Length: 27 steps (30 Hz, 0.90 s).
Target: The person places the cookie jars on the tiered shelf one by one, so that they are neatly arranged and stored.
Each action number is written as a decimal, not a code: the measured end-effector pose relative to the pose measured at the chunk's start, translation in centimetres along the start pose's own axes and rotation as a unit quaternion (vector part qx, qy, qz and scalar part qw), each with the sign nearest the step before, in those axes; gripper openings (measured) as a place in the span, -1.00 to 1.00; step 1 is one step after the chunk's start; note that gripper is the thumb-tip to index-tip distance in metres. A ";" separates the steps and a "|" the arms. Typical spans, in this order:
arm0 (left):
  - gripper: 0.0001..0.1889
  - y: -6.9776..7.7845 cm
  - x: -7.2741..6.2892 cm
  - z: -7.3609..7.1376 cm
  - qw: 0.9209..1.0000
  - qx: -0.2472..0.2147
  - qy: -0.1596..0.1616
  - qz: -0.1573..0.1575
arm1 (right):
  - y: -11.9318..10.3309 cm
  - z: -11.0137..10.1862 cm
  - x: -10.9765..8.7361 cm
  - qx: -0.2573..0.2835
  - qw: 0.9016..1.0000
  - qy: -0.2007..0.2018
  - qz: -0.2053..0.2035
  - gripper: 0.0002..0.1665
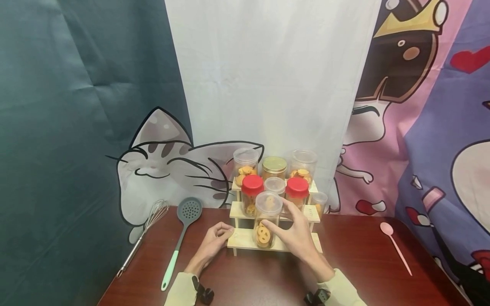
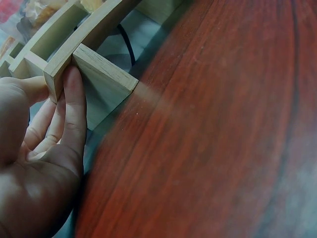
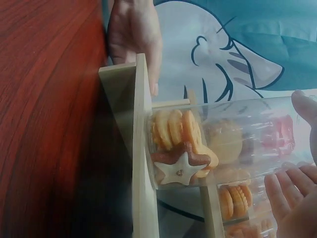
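A three-step wooden rack (image 1: 245,242) stands on the table and carries several jars. My left hand (image 1: 214,243) pinches the left end of its lowest step, thumb on one side and fingers on the other, as the left wrist view shows closely. On that step stands a clear jar (image 1: 269,211) with a clear lid. Round cookies (image 3: 176,126) and a star-shaped piece (image 3: 179,169) lie at its bottom. My right hand (image 1: 298,238) grips this jar from the right, with the thumb across its front and the fingers at its far side.
Two red-lidded jars (image 1: 252,185) flank a smaller clear one on the middle step. A gold-lidded jar (image 1: 274,165) stands between two clear jars on top. Left lie a whisk (image 1: 143,236) and a slotted spatula (image 1: 183,229); right, a pink spoon (image 1: 394,242). Printed curtains hang behind.
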<state>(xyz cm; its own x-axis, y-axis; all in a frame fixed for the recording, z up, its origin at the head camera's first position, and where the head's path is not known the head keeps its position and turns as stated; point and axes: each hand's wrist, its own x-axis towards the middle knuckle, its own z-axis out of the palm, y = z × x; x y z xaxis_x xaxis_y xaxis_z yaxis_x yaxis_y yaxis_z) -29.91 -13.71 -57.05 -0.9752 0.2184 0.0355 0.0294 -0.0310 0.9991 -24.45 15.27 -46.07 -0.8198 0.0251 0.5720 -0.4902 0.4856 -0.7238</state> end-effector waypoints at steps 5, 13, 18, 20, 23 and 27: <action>-0.60 0.1 0.0 0.0 1.000 0.005 0.003 -0.003 | 0.3 0.2 0.1 0.009 1.000 -0.008 -0.013 -0.07; -0.60 0.0 -0.1 0.0 1.000 0.006 0.001 -0.002 | 0.7 0.4 -0.2 0.017 1.000 -0.023 -0.014 -0.03; -0.61 0.0 -0.1 0.0 1.000 0.002 0.002 -0.002 | 1.4 0.2 -1.2 0.058 0.997 -0.047 0.010 -0.01; -0.61 0.1 -0.1 0.0 1.000 0.002 0.002 -0.002 | 1.8 -0.1 -1.6 0.068 0.996 -0.049 0.010 -0.04; -0.62 0.1 -0.1 0.1 1.000 0.002 0.002 -0.002 | 2.3 -1.0 -1.9 0.067 0.997 -0.035 -0.013 -0.13; -0.63 0.1 -0.1 0.1 1.000 0.005 0.004 -0.003 | 3.0 -2.7 -2.1 0.077 0.996 -0.003 -0.047 -0.34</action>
<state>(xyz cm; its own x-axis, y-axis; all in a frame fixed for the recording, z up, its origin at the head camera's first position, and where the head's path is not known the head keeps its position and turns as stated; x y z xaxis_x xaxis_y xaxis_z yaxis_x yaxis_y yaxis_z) -29.82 -13.67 -57.00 -0.9770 0.2113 0.0301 0.0263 -0.0205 0.9994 -23.41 19.03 -48.40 -0.7694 -0.0189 0.6385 -0.6043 0.3457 -0.7179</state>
